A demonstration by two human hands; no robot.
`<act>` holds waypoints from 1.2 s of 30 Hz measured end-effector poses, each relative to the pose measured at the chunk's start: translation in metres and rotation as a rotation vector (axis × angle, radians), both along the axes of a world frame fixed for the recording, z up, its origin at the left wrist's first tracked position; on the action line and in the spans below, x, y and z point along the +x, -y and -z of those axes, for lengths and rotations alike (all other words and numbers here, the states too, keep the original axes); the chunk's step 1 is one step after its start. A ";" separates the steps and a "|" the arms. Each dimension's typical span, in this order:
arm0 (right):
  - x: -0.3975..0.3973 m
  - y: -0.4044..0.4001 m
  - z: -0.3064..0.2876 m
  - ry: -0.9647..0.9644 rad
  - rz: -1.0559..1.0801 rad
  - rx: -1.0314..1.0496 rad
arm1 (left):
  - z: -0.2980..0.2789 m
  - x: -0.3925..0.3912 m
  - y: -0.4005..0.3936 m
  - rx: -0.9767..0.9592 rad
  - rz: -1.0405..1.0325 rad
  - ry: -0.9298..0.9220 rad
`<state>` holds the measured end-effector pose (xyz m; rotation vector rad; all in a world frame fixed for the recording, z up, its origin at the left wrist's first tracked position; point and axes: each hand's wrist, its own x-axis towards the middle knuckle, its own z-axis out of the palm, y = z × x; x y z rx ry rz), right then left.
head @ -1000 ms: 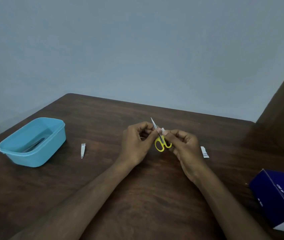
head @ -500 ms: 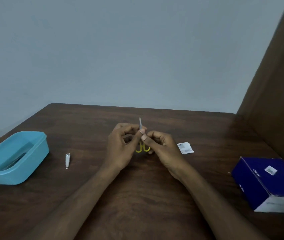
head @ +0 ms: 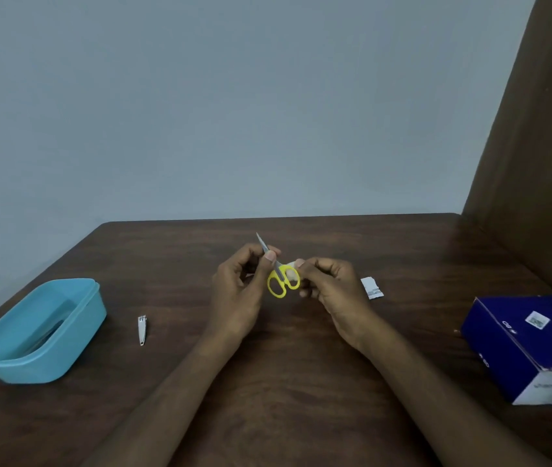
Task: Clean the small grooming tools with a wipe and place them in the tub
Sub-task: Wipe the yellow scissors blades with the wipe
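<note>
Both hands are raised just above the middle of the tabletop (head: 301,382). The left hand (head: 239,291) pinches the blades of the scissors (head: 279,276), tip pointing up and away, yellow loops hanging down. The right hand (head: 331,291) pinches a small white wipe (head: 290,264) against the loops. A nail clipper (head: 142,329) lies flat near the tub (head: 75,335) at the left, with something dark inside it. A torn sachet (head: 371,288) and a blue box (head: 530,345) sit to the right.

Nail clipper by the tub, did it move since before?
No. The nail clipper still lies just right of the blue tub, with the same gap between them. Only the camera view shifted.
</note>
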<state>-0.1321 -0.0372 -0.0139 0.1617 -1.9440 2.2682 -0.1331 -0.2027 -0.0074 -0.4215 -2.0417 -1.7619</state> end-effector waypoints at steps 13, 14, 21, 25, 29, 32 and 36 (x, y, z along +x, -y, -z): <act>0.007 0.005 0.001 -0.166 -0.040 0.259 | -0.003 -0.006 0.004 0.162 0.021 0.088; 0.008 0.005 0.001 -0.169 -0.042 0.265 | -0.002 -0.007 0.004 0.185 0.024 0.105; 0.012 -0.002 -0.002 -0.131 -0.035 0.133 | -0.005 -0.016 0.007 0.590 0.008 0.290; 0.008 0.002 -0.001 -0.087 0.055 0.144 | -0.011 -0.009 0.003 0.595 0.100 0.308; 0.014 0.023 -0.010 -0.019 -0.164 -0.183 | -0.013 -0.002 -0.004 0.432 0.093 0.268; 0.020 0.029 -0.015 0.080 -0.302 -0.380 | -0.013 -0.003 0.001 0.358 0.003 0.144; 0.024 0.029 -0.018 0.182 -0.340 -0.374 | -0.008 -0.004 0.005 0.306 -0.050 0.068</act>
